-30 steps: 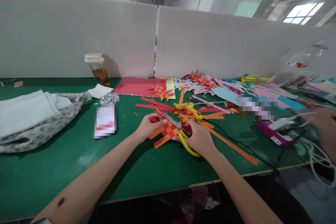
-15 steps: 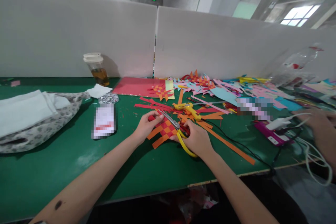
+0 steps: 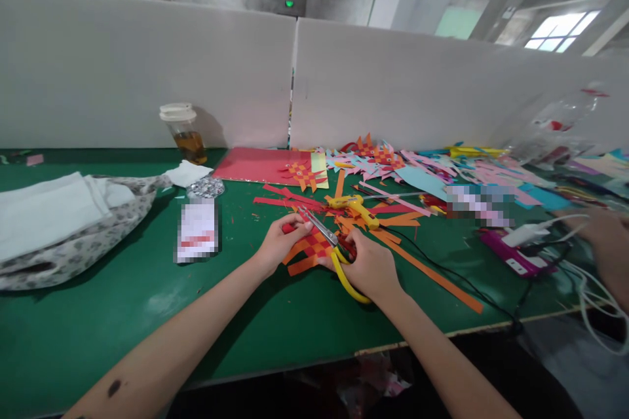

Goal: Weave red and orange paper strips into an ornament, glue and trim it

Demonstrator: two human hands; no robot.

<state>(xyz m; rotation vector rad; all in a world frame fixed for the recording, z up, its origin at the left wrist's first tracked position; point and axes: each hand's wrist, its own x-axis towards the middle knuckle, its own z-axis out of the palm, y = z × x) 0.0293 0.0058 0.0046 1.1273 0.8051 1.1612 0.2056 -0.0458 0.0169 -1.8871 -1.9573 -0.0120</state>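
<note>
A woven red and orange checkered paper piece (image 3: 318,249) with loose strips is pinched by my left hand (image 3: 276,247), thumb on top. My right hand (image 3: 377,267) is closed round yellow-handled scissors (image 3: 325,232). Their metal blades point away to the left, over the paper and close to my left thumb. Whether the blades touch the paper I cannot tell. Right fingers also reach the paper's near right edge. Just beyond the scissors lies a yellow glue gun (image 3: 354,207) among red paper strips (image 3: 282,201) and orange paper strips (image 3: 432,275).
Finished woven fish (image 3: 301,175) rest by a red sheet (image 3: 260,165). Coloured paper scraps (image 3: 472,170) pile up at the back right. A purple power strip (image 3: 511,254) and another person's hand (image 3: 602,236) are at right. A lidded cup (image 3: 185,134) and cloth bundle (image 3: 73,229) stand left.
The view has tilted slightly. My left thumb has moved a little right along the paper, close to the scissor blades. The scissors stay in my right hand.
</note>
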